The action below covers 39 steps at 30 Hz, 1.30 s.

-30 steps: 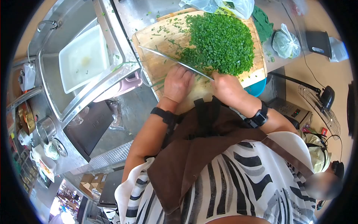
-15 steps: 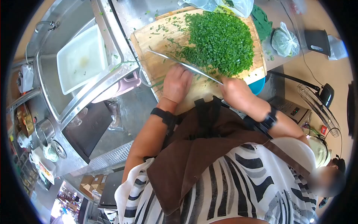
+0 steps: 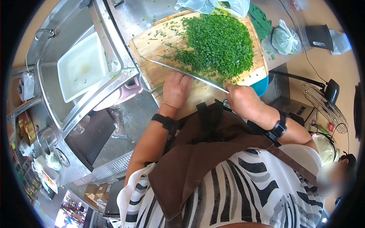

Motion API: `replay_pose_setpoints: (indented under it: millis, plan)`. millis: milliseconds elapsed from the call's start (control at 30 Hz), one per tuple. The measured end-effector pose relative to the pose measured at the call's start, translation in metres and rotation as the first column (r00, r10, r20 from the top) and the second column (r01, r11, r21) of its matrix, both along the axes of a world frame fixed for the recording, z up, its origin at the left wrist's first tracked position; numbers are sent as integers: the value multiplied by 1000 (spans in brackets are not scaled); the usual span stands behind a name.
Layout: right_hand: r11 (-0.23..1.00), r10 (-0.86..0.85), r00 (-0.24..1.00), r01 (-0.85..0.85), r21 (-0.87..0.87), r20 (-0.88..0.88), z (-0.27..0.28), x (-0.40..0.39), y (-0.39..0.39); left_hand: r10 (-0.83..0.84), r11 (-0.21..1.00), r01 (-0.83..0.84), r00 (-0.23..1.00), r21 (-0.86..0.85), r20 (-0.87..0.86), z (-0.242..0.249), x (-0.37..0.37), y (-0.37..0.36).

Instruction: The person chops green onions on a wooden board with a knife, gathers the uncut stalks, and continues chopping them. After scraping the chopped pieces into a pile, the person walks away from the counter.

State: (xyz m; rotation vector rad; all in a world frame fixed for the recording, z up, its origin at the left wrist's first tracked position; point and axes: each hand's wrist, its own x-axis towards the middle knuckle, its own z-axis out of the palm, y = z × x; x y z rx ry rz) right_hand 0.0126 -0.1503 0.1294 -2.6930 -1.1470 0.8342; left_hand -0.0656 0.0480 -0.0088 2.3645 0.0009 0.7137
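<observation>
A wooden cutting board [image 3: 150, 72] lies in front of me, with a large heap of chopped green onions [image 3: 220, 43] on its far right part. My right hand [image 3: 243, 99] is closed around the handle of a long knife [image 3: 207, 81], whose blade points to the far left across the board. Just behind the blade, my left hand [image 3: 175, 91] is closed and presses down with curled fingers. Thin green onion stalks [image 3: 156, 89] stick out on its left side; the part under the fingers is hidden. Cut rings are scattered over the board's far left.
A steel sink [image 3: 51, 81] at left holds a white plastic tub [image 3: 68, 81]. Plastic bags [image 3: 234, 7], a green cloth [image 3: 260, 22] and a bagged bundle [image 3: 286, 40] lie beyond the board. A teal bowl [image 3: 261, 86] shows under its right edge. A fan [image 3: 323, 100] and another person [image 3: 329, 148] are at right.
The view has shifted slightly, so the board sits a little further left. My right hand and the knife handle have moved slightly toward me. Both hands keep their grip.
</observation>
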Motion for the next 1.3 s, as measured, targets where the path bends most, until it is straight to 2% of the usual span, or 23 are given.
replay_pose_setpoints:
  millis: [100,233,300,433,567,667,767,867,967,1067,1167,1300]
  plan:
    - [999,13,1000,-14,43,23,-31,5,28,18,1000,-18,1000,4,8,-1,-2,0]
    - [997,2,1000,-4,74,30,-33,7,51,-35,999,34,998,-8,-44,3,-8,3]
    - [979,-8,997,-6,203,72,-36,8,38,-44,999,44,999,-18,-20,2,-8,2]
    - [996,-23,1000,22,92,12,2,-1,12,-36,999,34,998,-39,-44,0,-10,2]
    - [1000,17,1000,-17,10,-14,-7,-2,3,-21,1000,21,1000,-7,3,1,-8,1]
    - [998,35,999,-36,47,33,-37,3,33,21,999,-21,1000,30,-4,1,-10,-1]
    - [995,-6,1000,4,96,17,-31,3,50,5,999,-4,1000,53,-4,2,-11,1]
    - [989,-4,999,-4,147,52,-30,5,31,-11,1000,11,1000,-20,-14,0,-8,2]
    - [996,-15,999,13,89,29,0,-4,10,-17,999,17,1000,-46,6,-2,-14,2]
    - [1000,11,1000,-11,1,10,5,-9,2,-35,998,35,999,-50,-3,-3,-12,2]
    - [999,2,999,-4,50,44,-38,-3,22,-23,998,23,1000,-56,-1,-3,-13,2]
    - [993,-35,998,30,111,43,-38,-4,43,-49,996,48,999,-75,-12,0,-18,3]
